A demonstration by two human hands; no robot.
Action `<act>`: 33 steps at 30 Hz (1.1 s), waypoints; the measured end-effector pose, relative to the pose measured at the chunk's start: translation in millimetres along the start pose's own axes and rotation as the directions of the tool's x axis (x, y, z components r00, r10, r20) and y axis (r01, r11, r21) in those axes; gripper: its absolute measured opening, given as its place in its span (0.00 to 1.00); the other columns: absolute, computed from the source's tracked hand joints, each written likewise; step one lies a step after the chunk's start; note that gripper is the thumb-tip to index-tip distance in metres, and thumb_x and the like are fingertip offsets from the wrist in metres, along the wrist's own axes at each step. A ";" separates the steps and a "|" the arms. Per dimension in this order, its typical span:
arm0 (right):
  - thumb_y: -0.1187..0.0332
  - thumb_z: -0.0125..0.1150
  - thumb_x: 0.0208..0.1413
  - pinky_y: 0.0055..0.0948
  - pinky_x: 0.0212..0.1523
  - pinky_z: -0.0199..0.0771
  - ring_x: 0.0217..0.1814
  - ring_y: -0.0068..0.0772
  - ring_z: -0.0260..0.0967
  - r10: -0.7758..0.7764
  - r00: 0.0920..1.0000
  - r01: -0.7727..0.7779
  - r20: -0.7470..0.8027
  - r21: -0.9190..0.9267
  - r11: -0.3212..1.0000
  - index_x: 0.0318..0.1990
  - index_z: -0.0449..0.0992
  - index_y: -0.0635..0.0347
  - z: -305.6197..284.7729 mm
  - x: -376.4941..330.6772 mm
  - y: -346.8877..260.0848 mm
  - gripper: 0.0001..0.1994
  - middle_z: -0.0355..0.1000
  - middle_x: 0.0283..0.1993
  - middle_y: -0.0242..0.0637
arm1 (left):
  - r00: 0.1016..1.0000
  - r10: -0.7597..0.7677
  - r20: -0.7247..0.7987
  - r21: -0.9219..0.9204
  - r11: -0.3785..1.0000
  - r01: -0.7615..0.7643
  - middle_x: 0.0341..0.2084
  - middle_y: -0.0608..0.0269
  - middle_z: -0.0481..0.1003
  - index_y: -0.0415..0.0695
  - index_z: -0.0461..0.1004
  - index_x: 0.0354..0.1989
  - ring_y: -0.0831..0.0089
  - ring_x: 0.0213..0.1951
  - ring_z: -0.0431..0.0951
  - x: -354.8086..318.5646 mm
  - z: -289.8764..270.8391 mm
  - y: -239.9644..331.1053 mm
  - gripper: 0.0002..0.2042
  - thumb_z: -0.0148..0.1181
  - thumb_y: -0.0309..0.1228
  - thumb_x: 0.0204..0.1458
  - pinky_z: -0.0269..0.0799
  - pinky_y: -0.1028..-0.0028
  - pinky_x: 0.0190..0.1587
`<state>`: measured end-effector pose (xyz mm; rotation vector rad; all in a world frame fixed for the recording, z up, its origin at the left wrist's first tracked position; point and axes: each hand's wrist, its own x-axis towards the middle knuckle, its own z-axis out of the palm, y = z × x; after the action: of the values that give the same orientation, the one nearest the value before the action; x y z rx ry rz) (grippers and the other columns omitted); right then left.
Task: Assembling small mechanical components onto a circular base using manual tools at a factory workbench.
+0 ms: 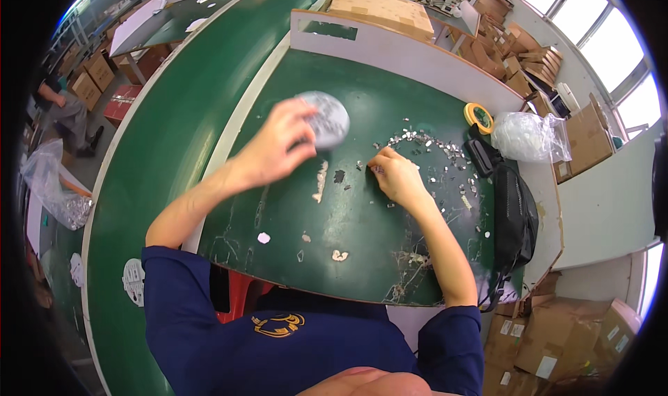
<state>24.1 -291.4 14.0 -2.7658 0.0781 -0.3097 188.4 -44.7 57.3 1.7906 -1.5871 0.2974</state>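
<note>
While the left hand (282,142) is holding a round, flat, pale grey disc (331,121) by its left edge above the dark green, smooth tabletop (362,236), the right hand (398,178) is resting low with its fingertips drawn narrowly together; whether they are pinching anything, I cannot tell. Small, shiny, silver and dark pieces (421,138) are lying loosely scattered beyond and to the right of that hand. The disc is showing as a blur, so its tilt is hard to read. For good handling, the left fingers should probably be pressing lightly and only at the rim, and the right fingertips should be taking single pieces without sweeping neighbours aside.
</note>
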 end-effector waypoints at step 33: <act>0.76 0.67 0.51 0.15 0.16 0.54 0.17 0.09 0.59 0.272 0.900 -0.434 0.341 0.765 0.477 0.40 0.82 0.68 -63.3 -108.8 -60.1 0.08 0.75 0.23 0.28 | 0.844 -0.100 0.527 -0.245 0.933 0.264 0.59 0.48 0.62 0.39 0.62 0.62 0.52 0.59 0.62 -50.4 57.6 143.5 0.37 0.71 0.40 0.45 0.63 0.60 0.61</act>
<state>-95.2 -246.7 70.8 -1.7287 0.3628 0.0337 27.2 -40.9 36.5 1.8365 -1.6690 -0.5399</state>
